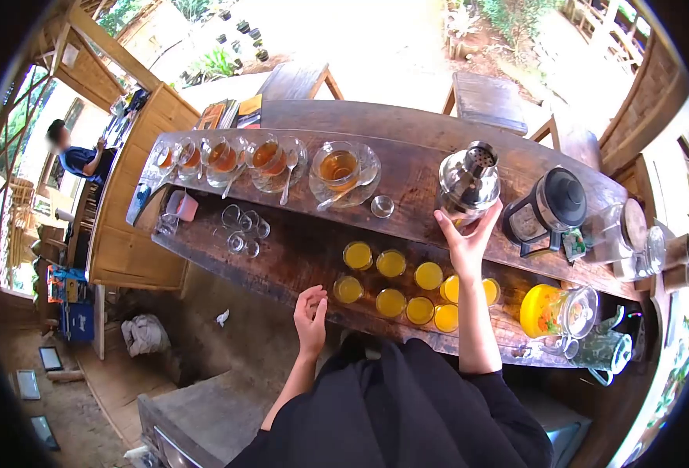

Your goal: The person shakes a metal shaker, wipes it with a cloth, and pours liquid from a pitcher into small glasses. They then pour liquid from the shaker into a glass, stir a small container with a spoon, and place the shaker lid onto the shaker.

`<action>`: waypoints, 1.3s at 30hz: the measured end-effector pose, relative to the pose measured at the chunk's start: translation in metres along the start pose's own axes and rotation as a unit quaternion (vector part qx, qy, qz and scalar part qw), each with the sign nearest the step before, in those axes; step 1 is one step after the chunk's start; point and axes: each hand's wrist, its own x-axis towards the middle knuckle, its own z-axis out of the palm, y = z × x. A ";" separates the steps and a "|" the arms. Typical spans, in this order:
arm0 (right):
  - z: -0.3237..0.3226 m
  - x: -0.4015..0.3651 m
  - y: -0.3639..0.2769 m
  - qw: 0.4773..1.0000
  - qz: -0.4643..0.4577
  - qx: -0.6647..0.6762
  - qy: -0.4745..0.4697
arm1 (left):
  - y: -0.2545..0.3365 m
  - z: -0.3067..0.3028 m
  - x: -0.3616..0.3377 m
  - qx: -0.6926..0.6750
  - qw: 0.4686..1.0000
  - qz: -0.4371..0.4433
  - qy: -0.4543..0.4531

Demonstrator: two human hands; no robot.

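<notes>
My right hand grips the lower part of a metal cocktail shaker on the upper counter, its perforated strainer top uncovered. Beside it on the left is a small shiny cup. My left hand is empty, its fingers loosely curled and apart, by the front edge of the lower shelf. Between and below my hands stand several glasses of orange drink; my right forearm partly covers some. Along the upper counter runs a row of glass cups of amber tea on saucers with spoons.
A French press and glass jars stand at the right. On the lower shelf are a glass pitcher of yellow drink, a green speckled pot and clear glasses. Another person stands at far left.
</notes>
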 end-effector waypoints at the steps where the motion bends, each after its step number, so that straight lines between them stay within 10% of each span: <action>1: 0.004 -0.001 -0.005 1.000 -0.016 -0.021 -0.002 | 0.001 0.002 0.000 0.005 1.000 0.003 0.004; 8: 0.003 -0.005 -0.002 0.998 -0.036 -0.058 -0.013 | 0.018 0.019 0.011 0.004 0.999 0.033 0.001; 12: 0.000 -0.032 -0.011 0.923 -0.305 -0.191 0.134 | 0.021 0.025 0.018 -0.011 0.998 0.063 -0.010; 14: 0.004 -0.055 -0.012 0.925 -0.331 -0.183 0.030 | 0.022 0.027 0.020 -0.030 0.997 0.069 -0.013; 16: 0.024 -0.057 -0.024 0.899 -0.327 -0.255 -0.145 | 0.026 0.029 0.020 -0.024 0.998 0.057 -0.020; 25: 0.089 -0.016 0.005 0.834 -0.171 -0.488 -0.192 | 0.027 0.010 0.010 -0.036 0.997 0.067 -0.018; 39: 0.036 0.019 -0.122 0.915 -0.359 -0.118 0.142 | 0.031 0.001 0.010 -0.058 0.997 0.046 -0.034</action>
